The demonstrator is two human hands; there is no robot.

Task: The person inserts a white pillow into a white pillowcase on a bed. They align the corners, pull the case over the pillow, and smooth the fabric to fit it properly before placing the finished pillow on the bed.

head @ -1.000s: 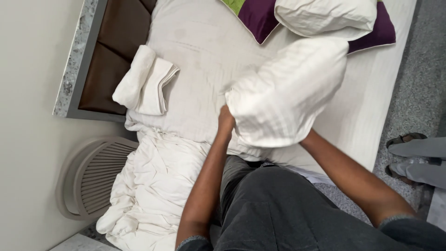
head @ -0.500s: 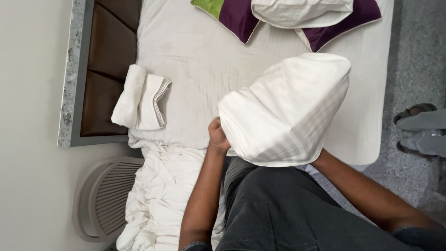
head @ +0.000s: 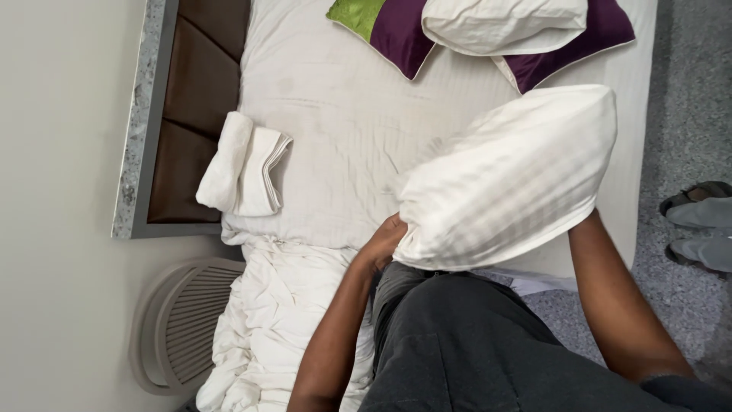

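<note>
Left hand [head: 383,243] pinches the striped pillow [head: 507,183] at its 8 o'clock corner. The right hand is hidden behind its 4 o'clock edge, grip unknowable. The pillow is held above the mattress [head: 335,137], apparently being plumped. Setting it down needs space below the cushions [head: 396,27] at 12 o'clock.

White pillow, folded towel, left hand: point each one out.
White pillow [head: 507,179]: head view, middle of its striped face.
Folded towel [head: 242,164]: head view, its top fold.
Left hand [head: 383,243]: head view, knuckles gripping the pillow's corner.

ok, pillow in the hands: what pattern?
White pillow with faint woven stripes, seen in the head view.
</note>
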